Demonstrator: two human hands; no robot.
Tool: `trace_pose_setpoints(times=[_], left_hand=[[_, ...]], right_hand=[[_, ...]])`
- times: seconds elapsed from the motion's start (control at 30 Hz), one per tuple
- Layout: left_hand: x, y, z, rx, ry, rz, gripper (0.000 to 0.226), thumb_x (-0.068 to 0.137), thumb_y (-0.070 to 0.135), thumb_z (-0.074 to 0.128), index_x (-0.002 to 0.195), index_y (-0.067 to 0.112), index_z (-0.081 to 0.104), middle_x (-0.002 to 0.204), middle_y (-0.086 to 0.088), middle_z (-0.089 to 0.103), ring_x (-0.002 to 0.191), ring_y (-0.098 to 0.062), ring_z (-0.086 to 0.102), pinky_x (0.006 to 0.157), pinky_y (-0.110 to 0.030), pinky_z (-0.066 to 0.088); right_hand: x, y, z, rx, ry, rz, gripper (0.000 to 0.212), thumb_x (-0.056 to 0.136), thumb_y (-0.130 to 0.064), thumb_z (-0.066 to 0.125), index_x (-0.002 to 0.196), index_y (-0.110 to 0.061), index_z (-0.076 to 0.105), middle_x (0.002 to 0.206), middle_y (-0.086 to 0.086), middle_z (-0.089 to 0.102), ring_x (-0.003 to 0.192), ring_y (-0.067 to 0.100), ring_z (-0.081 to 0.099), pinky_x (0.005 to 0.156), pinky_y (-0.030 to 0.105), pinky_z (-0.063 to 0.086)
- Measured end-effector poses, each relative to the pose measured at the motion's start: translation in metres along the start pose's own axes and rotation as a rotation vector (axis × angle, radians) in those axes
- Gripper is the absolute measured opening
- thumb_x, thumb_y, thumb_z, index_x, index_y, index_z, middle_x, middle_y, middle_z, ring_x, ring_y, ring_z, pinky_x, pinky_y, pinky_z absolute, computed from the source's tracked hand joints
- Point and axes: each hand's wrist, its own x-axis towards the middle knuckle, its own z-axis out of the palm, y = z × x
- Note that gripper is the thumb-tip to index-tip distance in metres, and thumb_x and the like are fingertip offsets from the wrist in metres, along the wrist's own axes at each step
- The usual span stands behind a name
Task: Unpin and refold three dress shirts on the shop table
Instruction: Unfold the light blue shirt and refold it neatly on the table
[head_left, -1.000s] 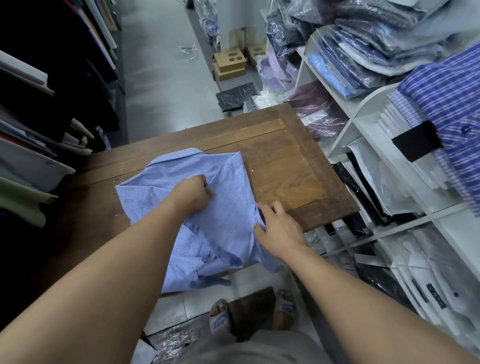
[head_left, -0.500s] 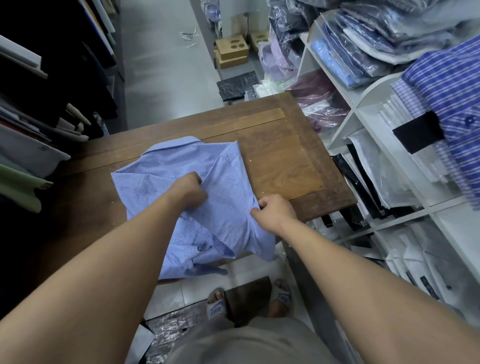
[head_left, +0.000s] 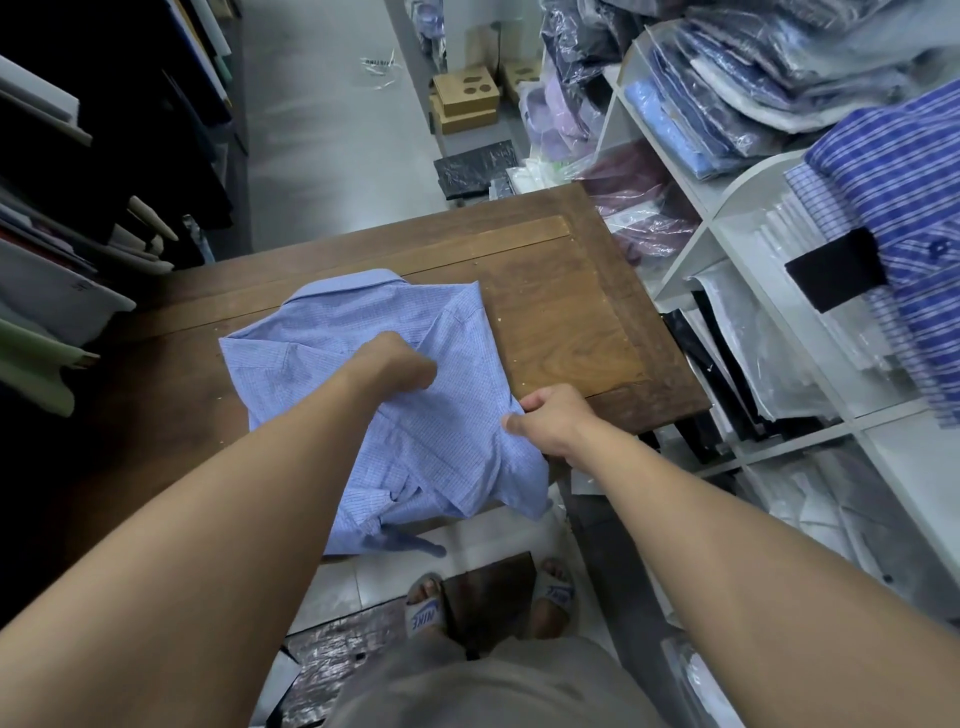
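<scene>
While our left hand (head_left: 400, 364) grips the middle of the blue shirt (head_left: 457, 441) with curled fingers, our right hand (head_left: 556, 415) pinches its edge just to the right. Its long axis runs away from both hands, collar (head_left: 343, 283) beyond them on the table (head_left: 561, 322), tail (head_left: 395, 540) hanging off the near edge.

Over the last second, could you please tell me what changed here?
The right hand, flat on the right edge of the blue shirt a second ago, curled and now grips it. The left hand kept gripping the middle; the shirt stayed on the table.
</scene>
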Motion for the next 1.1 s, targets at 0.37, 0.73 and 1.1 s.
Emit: trace_pose_setpoints(times=[0.37,0.73,1.1], left_hand=[[0.042,0.075,0.036,-0.138,0.186,0.172,0.042,0.087,0.054,0.050,0.107,0.018,0.060,0.106,-0.011,0.070,0.111,-0.036,0.059,0.093,-0.044,0.048],[0.067,0.073,0.038,-0.586,0.198,0.130,0.016,0.104,0.027,0.047,0.108,0.015,0.057,0.077,-0.005,0.054,0.080,-0.027,0.052,0.058,-0.029,0.038],[0.001,0.035,0.027,-0.255,0.443,0.267,0.041,0.090,0.018,0.051,0.131,0.020,0.051,0.132,-0.007,0.057,0.120,-0.031,0.053,0.102,-0.049,0.043]], right_hand=[[-0.004,0.019,0.004,-0.052,0.050,-0.035,0.013,0.081,-0.019,0.079,0.093,-0.016,0.075,0.093,0.002,0.076,0.091,0.020,0.072,0.088,0.042,0.059],[-0.011,0.018,0.000,-0.141,0.143,-0.040,0.007,0.081,-0.021,0.074,0.080,-0.021,0.067,0.089,0.000,0.072,0.089,0.021,0.068,0.070,0.025,0.047],[-0.017,0.018,0.017,-0.204,0.338,-0.081,0.021,0.076,-0.021,0.071,0.091,-0.021,0.055,0.088,-0.002,0.066,0.085,0.024,0.060,0.066,0.029,0.044]])
